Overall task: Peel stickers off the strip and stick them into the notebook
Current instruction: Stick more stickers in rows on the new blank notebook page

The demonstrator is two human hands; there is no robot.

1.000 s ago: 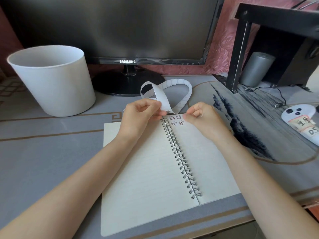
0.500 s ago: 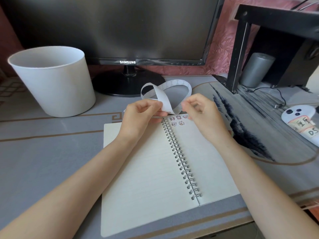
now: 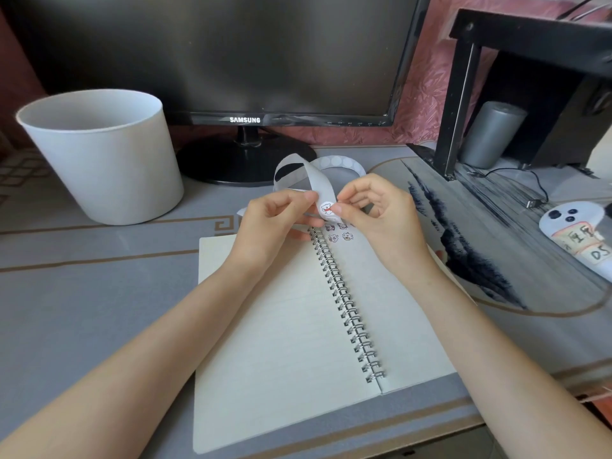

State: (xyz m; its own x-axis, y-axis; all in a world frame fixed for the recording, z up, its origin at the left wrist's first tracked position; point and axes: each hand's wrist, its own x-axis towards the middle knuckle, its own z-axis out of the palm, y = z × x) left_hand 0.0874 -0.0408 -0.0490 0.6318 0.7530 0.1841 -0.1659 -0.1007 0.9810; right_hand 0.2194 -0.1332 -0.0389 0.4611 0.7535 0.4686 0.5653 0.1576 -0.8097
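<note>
An open spiral notebook (image 3: 291, 326) lies on the desk, with several small cartoon stickers (image 3: 341, 236) stuck at the top of its right page. A white sticker strip (image 3: 313, 175) curls in a loop above the notebook's top edge. My left hand (image 3: 276, 223) pinches the strip between thumb and forefinger. My right hand (image 3: 377, 213) pinches a round sticker (image 3: 327, 207) with a cartoon face that sits on the strip's near end, fingertips touching its right edge. Both hands hover over the top of the spiral binding.
A white bucket (image 3: 99, 154) stands at the left. A Samsung monitor (image 3: 245, 61) on a round base stands behind the notebook. A black shelf (image 3: 530, 77) with a grey cylinder (image 3: 490, 134) is at the right, a cable and a white device (image 3: 576, 233) near it.
My right hand lifted off the right page, moved up and left to the strip, and now pinches a sticker on it. My left hand kept holding the strip.
</note>
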